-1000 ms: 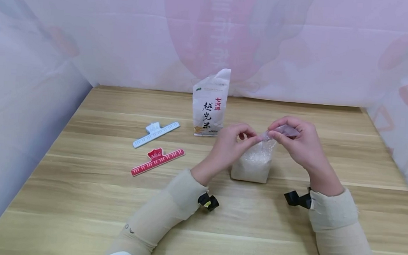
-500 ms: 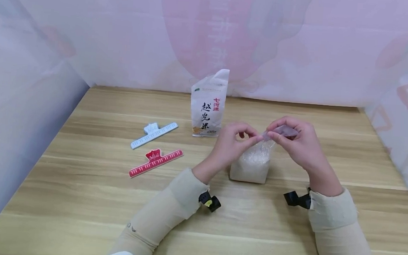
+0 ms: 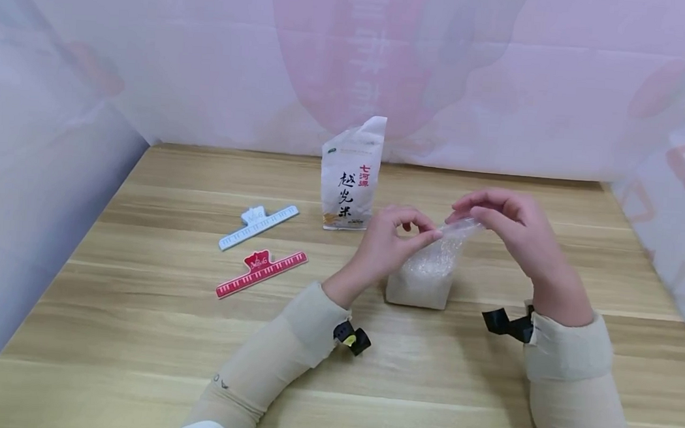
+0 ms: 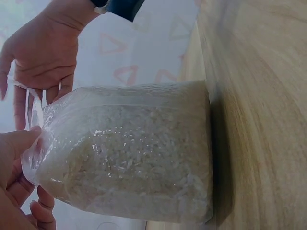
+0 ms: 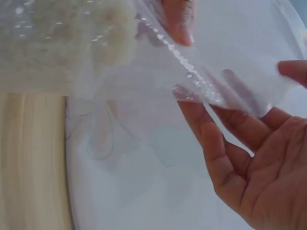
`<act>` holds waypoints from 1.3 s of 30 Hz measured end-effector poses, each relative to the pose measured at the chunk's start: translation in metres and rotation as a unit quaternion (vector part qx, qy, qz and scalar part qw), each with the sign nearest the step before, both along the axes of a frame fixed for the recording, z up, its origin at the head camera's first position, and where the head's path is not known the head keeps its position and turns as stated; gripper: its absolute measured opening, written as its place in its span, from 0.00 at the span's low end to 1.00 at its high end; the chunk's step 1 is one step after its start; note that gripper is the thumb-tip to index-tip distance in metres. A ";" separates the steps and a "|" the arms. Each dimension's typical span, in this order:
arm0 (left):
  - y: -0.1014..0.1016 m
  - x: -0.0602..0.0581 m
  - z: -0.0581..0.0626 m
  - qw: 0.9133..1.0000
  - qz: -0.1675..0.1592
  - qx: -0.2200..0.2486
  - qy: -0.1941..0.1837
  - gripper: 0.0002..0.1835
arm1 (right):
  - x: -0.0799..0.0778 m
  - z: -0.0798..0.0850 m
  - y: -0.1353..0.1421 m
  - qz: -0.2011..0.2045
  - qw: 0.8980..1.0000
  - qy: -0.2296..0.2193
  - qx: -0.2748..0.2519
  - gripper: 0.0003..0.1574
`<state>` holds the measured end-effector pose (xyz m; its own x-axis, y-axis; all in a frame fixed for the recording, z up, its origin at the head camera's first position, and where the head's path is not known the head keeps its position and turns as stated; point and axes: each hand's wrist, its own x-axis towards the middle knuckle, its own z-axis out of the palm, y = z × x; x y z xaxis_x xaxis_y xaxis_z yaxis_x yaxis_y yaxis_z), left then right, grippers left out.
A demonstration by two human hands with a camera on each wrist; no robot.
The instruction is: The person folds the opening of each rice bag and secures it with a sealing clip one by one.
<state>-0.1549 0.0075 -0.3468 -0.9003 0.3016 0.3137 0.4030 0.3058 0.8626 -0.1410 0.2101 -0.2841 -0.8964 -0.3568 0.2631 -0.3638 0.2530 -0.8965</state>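
A clear plastic bag of rice (image 3: 421, 283) stands upright on the wooden table, its loose top gathered upward. My left hand (image 3: 383, 243) pinches the top between thumb and fingers, from the left side. My right hand (image 3: 520, 235) is at the right end of the top, fingers extended behind the plastic and thumb apart from them. In the right wrist view the fingers of the right hand (image 5: 261, 163) lie against the spread film. Rice grains fill the bag (image 4: 134, 148) in the left wrist view, its flat base at the tabletop.
Behind the bag, to the left, stands a white printed rice packet (image 3: 351, 175). A light blue clip (image 3: 259, 227) and a red clip (image 3: 262, 274), both with piano-key patterns, lie on the table (image 3: 152, 333) at the left. A printed cloth wall (image 3: 209, 75) borders the back.
My right hand has shifted a little right and its thumb has come away from the fingers, loosening from the bag's top, which is now spread wider. My left hand keeps its pinch.
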 end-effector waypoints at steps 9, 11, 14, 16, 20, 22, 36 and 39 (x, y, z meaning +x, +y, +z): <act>0.000 0.000 0.000 1.000 0.006 0.005 0.010 0.06 | -0.001 0.015 -0.015 -0.060 0.991 0.041 0.116 0.09; 0.001 -0.001 0.000 1.000 0.006 0.003 0.011 0.06 | -0.001 0.014 -0.015 -0.057 0.989 0.034 0.131 0.06; 0.001 0.000 -0.001 1.000 0.006 0.003 0.013 0.06 | -0.002 0.011 -0.015 -0.046 0.987 0.020 0.150 0.06; 0.001 0.000 -0.001 1.000 0.007 0.003 0.015 0.06 | -0.003 0.009 -0.014 -0.038 0.985 0.015 0.165 0.07; 0.001 0.000 -0.002 1.000 0.006 0.005 0.019 0.06 | -0.005 0.006 -0.013 -0.021 0.982 0.014 0.188 0.07; 0.001 0.000 -0.002 1.000 0.006 0.007 0.019 0.06 | -0.006 0.004 -0.012 -0.017 0.980 0.014 0.195 0.06; 0.002 0.001 -0.003 0.999 0.002 0.010 0.046 0.05 | -0.007 -0.005 -0.012 -0.023 0.973 0.037 0.227 0.02; 0.002 0.001 -0.004 0.999 0.008 0.005 0.046 0.05 | -0.007 -0.006 -0.013 -0.032 0.972 0.049 0.227 0.02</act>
<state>-0.1536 0.0097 -0.3507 -0.8721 0.2828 0.3993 0.4763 0.3043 0.8250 -0.1478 0.1969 -0.2903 -0.8995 -0.3999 0.1762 -0.4115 0.6393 -0.6496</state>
